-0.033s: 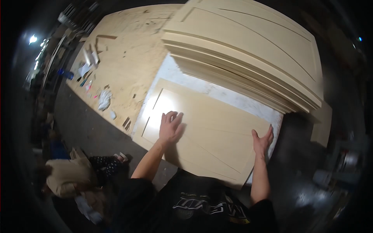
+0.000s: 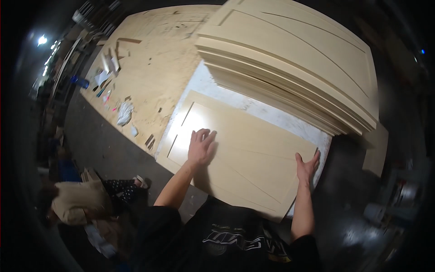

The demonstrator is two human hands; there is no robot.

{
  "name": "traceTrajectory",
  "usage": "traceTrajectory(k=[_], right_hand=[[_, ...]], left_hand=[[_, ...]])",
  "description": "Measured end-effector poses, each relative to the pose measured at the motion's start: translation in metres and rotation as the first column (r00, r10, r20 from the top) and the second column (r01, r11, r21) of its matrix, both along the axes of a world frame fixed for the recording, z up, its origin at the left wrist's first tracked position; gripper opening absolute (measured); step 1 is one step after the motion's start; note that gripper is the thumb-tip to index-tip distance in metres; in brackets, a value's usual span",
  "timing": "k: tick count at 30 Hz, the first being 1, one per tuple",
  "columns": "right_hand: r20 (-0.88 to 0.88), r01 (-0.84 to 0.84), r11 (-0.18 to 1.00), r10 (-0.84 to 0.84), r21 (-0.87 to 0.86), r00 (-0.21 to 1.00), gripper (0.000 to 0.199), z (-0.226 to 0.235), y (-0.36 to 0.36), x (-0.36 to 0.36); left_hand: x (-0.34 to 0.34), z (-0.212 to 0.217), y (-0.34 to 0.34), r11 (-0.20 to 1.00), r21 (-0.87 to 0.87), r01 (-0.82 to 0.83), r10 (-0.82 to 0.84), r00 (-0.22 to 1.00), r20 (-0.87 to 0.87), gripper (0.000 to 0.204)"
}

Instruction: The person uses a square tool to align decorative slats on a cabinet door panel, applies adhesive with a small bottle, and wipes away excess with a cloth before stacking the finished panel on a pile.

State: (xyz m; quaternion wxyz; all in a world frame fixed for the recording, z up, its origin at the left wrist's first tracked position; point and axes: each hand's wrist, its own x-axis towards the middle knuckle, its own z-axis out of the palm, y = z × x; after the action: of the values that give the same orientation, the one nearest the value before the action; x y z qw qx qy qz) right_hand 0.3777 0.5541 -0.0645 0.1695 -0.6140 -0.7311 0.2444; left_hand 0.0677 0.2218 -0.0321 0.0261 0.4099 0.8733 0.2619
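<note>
We saw 1 flat beige door panel (image 2: 244,158) lying face up on a white-topped surface (image 2: 267,111), its near long edge toward the person and its far edge just beside a tall stack of similar panels (image 2: 294,59). The left hand (image 2: 200,147) lay palm down on the left part of the panel, fingers (image 2: 205,134) spread a little and stretched out flat, pointing away from the body; the panel was under the whole hand, not gripped. The right hand (image 2: 307,167) was at the panel's right end, fingers held fairly close together and pointing up along that edge, the thumb set apart toward the panel's middle. The hand touched the panel at its corner region, but we could not tell whether the fingertips curled over the edge or only rested against it.

To the left, a wide plywood bench (image 2: 158,68) carried small scraps and a crumpled white rag (image 2: 124,113). At the lower left, another person in a tan top (image 2: 77,201) crouched on the dark floor (image 2: 99,140), well apart from the panel.
</note>
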Motion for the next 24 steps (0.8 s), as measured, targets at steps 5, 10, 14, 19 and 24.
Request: traceTrajectory(k=[5,10,14,19,24], right_hand=[[-0.28,-0.137,0.982,0.095,-0.133,0.955,0.107,-0.011,0.008,-0.001],[-0.369,-0.169,0.98,0.119,-0.107,0.922,0.103,-0.035,0.015,0.004],[-0.387,-0.186,0.974,0.122,-0.132,0.914,0.099,-0.034,0.011,-0.002],[-0.433,-0.214,0.966,0.132,-0.146,0.892,0.095,-0.04,0.017,0.004],[-0.427,-0.191,0.974,0.12,-0.125,0.896,0.094,-0.04,0.011,0.0]], left_hand=[[-0.005,-0.005,-0.016,0.959,0.113,-0.259,0.252,0.965,0.069,0.062],[-0.011,-0.003,-0.049,0.906,-0.191,-0.378,0.363,0.925,-0.11,0.08],[-0.016,-0.012,-0.075,0.901,-0.271,-0.338,0.32,0.941,-0.109,0.078],[-0.02,-0.012,-0.07,0.927,-0.127,-0.353,0.347,0.936,-0.064,0.068],[-0.027,-0.007,-0.076,0.939,-0.081,-0.335,0.335,0.942,-0.016,0.058]])
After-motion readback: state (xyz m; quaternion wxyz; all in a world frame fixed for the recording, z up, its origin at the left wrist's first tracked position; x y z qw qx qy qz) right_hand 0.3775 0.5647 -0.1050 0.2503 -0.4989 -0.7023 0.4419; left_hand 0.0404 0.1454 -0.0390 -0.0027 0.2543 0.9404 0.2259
